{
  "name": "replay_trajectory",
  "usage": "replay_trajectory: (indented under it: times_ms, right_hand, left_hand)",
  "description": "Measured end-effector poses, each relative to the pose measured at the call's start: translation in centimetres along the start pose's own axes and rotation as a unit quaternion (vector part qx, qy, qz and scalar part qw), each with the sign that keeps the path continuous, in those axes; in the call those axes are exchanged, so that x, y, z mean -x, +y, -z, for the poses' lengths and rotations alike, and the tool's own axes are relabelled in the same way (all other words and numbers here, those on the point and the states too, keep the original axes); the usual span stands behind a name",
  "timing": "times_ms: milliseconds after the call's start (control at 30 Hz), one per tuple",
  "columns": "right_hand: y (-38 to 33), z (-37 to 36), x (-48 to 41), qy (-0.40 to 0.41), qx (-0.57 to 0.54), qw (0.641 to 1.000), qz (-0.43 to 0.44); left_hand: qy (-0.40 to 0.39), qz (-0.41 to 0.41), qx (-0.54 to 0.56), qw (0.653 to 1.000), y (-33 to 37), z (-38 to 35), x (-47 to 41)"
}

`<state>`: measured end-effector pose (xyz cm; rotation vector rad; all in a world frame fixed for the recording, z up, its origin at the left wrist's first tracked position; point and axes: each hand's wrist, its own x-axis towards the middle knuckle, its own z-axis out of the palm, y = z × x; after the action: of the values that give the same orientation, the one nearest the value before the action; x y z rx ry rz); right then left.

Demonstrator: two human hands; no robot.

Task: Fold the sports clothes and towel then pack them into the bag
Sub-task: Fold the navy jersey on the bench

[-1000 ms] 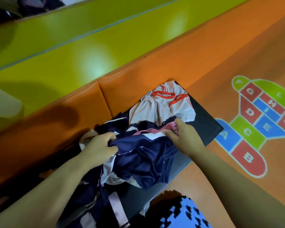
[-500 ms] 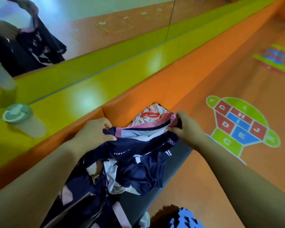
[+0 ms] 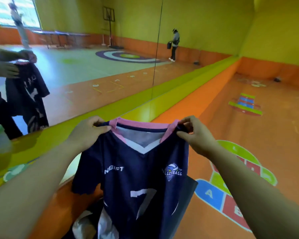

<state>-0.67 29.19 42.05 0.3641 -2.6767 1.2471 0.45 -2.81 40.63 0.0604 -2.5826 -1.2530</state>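
So the jersey (image 3: 138, 178) is up in the air right now, navy with a pink collar and a white 7 on the front, hanging full length in the middle of the view. Left hand (image 3: 88, 133) is pinched shut on the left shoulder just beside the collar, right hand (image 3: 195, 135) is pinched shut on the right shoulder the same way, thumb and fingers closed on the cloth. Holding it by both shoulders like that makes sense to me: gravity pulls the body straight and the front faces you, so you can see which way round it is before you fold. Left sleeve hangs loose and a bit crumpled, so it isn't flat yet. Underneath, near the bottom edge, there's a heap of other clothes (image 3: 86, 225), something whitish in it, can't tell what exactly. A dark surface (image 3: 188, 195) pokes out behind the jersey's right side, could be the bag or a mat, honestly can't say. Orange floor (image 3: 248, 128) to the right, mirror (image 3: 76, 66) far left. My guess is folding hasn't really begun, this is the shake-out step.
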Motion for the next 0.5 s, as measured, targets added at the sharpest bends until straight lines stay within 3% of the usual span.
replay_trajectory:
  times_ms: [200, 400, 500]
  right_hand:
    - [-2.5, 3.9, -0.5, 0.068, -0.032, 0.997, -0.008]
    - [-5.6, 7.0, -0.8, 0.062, 0.184, 0.981, -0.010]
    - [-6.5, 8.0, -0.8, 0.078, 0.198, 0.977, -0.013]
  left_hand:
    - [0.043, -0.053, 0.014, 0.998, 4.0, 2.4, -1.1]
    - [0.115, -0.124, 0.006, 0.986, 8.4, 5.3, -1.7]
    - [0.133, -0.167, -0.004, 0.977, 10.4, 6.8, -1.9]
